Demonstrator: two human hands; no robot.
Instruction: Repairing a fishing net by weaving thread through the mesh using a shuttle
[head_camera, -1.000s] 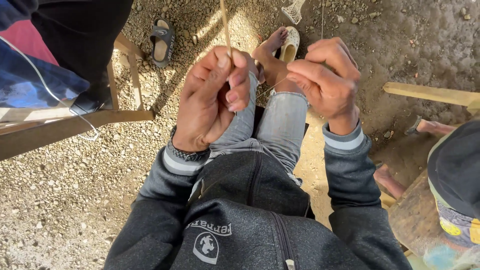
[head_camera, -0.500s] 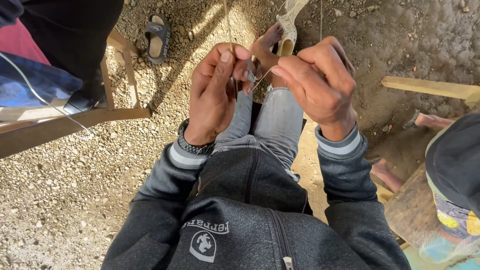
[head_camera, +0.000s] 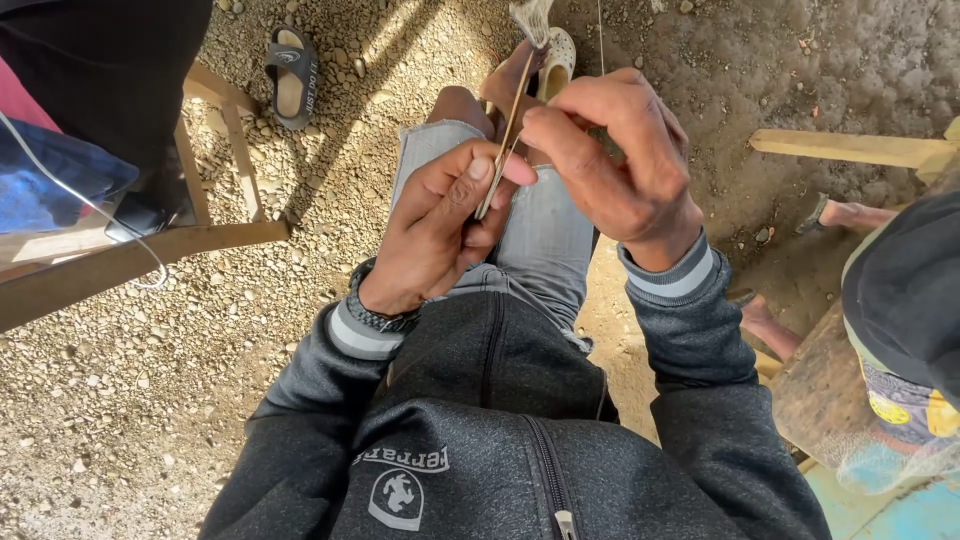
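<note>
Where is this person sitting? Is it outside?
Probably outdoors, in a yard or open-air work spot: gravel ground lit by sun, a loose sandal on the stones, and rough wooden planks lying about.

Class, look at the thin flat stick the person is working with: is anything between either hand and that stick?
Nothing visible. The left hand pinches the thin stick between thumb and fingers at its lower end, and the right hand grips it just above, both in direct contact over the knee.

The gravel ground (head_camera: 120, 400) carries everything. A dark sandal (head_camera: 291, 76) lies on it up and left of the left hand (head_camera: 440, 230). A wooden plank (head_camera: 850, 148) lies beyond the right hand (head_camera: 610, 170).
</note>
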